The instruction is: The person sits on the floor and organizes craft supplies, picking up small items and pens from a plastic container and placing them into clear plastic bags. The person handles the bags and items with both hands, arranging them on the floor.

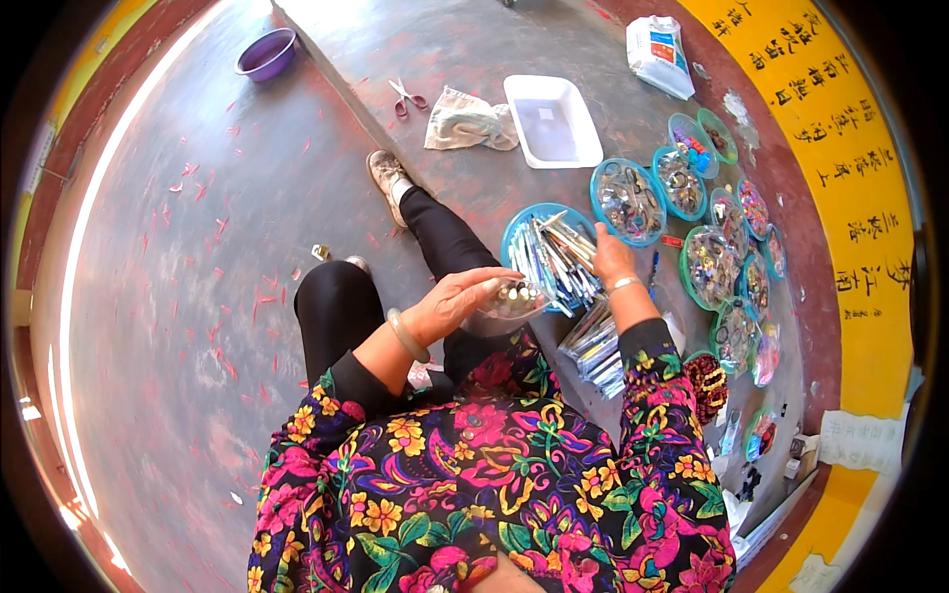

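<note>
Left grip (459, 300) on clear bowl (502, 318)

Floor (178, 326): grey concrete, red-streaked, centre and left
Floor seam (336, 84): diagonal, upper left of centre
Wall (875, 346): yellow, black calligraphy, right; maroon band (816, 247) inward
Light strip (143, 89): white, curving down left
</note>
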The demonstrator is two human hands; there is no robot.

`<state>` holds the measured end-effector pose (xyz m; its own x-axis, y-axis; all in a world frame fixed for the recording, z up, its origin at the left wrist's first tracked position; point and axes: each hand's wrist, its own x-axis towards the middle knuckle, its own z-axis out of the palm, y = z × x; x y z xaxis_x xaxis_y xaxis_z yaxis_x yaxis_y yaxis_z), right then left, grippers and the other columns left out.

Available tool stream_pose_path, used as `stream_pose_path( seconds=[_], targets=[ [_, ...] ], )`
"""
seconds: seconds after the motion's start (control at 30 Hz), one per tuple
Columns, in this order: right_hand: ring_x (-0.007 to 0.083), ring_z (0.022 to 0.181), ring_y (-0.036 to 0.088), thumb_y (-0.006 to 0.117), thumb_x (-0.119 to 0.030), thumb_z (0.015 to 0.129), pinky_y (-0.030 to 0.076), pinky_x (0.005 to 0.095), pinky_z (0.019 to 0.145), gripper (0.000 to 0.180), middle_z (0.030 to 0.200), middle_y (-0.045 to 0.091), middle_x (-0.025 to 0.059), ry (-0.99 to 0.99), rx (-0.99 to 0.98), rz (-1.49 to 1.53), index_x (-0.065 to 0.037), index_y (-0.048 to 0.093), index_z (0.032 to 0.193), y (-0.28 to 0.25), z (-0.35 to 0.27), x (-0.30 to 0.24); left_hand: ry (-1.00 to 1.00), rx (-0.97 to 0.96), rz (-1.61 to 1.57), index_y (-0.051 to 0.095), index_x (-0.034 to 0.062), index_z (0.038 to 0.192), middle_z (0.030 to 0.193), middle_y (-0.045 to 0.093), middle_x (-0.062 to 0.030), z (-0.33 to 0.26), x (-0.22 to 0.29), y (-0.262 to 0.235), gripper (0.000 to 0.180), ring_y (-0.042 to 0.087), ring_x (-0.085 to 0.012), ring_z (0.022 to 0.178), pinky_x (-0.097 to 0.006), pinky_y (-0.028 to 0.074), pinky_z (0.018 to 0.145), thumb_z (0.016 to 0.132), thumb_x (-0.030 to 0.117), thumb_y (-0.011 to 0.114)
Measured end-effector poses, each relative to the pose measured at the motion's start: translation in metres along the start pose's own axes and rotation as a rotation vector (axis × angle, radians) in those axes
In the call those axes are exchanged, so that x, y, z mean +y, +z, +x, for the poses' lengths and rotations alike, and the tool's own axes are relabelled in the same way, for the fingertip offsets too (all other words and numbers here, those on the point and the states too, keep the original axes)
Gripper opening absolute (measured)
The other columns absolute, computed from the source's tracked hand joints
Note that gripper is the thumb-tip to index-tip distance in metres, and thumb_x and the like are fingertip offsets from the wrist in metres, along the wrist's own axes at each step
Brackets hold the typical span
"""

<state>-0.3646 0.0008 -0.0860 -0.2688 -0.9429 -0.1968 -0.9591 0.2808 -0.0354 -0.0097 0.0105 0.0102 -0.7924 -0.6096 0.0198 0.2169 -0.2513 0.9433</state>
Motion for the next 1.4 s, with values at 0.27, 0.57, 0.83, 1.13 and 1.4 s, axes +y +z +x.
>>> stream_pose_path(
  seconds=[0.27,0.57,0.83,1.13,1.4],
  targets=[
    [0.0184,0.068,0.065,0.05,0.008,0.068,0.051,0.0262,0.048,0.079,0.083,0.059,0.0075,0.118,0.142,1.184,-0.017,0.028,0.139,-0.054,-0.093,-0.023,-0.02,-0.058,-0.008,0.051,-0.0001,0.126,0.117,0.058,-0.006,-0.006,-0.001,0.001,0.039,0.05,-0.0123,0.11,-0.029,0.037,0.097,0.092,0.02,0.053],
    [0.0239,0.079,0.066,0.057,0.003,0.084,0.055,0.0241,0.059,0.051,0.091,0.062,0.0131,-0.177,0.6,1.673,-0.011,0.032,0.126,-0.138,-0.165,-0.093,-0.016,-0.149,-0.015,0.044,0.0012,0.132,0.123,0.053,-0.0041,-0.009,0.0,-0.001,0.061,0.049,-0.0121,0.112,-0.028,0.036,0.099,0.076,0.006,0.069],
    [0.025,0.087,0.065,0.059,0.002,0.085,0.055,0.0274,0.066,0.049,0.096,0.062,0.0168,-0.533,0.496,1.551,-0.011,0.033,0.124,-0.157,-0.192,-0.145,-0.029,-0.168,-0.017,0.039,0.0013,0.135,0.121,0.053,-0.004,-0.012,0.002,0.002,0.066,0.05,-0.0098,0.108,-0.026,0.039,0.095,0.076,0.003,0.068],
    [0.0185,0.091,0.062,0.061,0.006,0.083,0.052,0.0283,0.078,0.043,0.1,0.06,0.0134,-0.623,0.309,1.418,-0.005,0.039,0.119,-0.126,-0.185,-0.156,-0.015,-0.166,0.036,0.038,0.0013,0.135,0.123,0.051,-0.0037,-0.012,0.001,0.0,0.069,0.048,-0.0103,0.111,-0.027,0.038,0.097,0.075,0.008,0.072],
    [0.0133,0.085,0.064,0.061,0.005,0.081,0.051,0.0262,0.075,0.029,0.089,0.064,0.0088,-0.466,0.217,1.188,-0.003,0.052,0.108,-0.124,-0.184,-0.156,-0.003,-0.185,0.045,0.035,0.0018,0.137,0.126,0.049,-0.0039,-0.01,-0.003,-0.001,0.074,0.046,-0.0109,0.113,-0.027,0.037,0.098,0.074,0.008,0.073]
  ],
)
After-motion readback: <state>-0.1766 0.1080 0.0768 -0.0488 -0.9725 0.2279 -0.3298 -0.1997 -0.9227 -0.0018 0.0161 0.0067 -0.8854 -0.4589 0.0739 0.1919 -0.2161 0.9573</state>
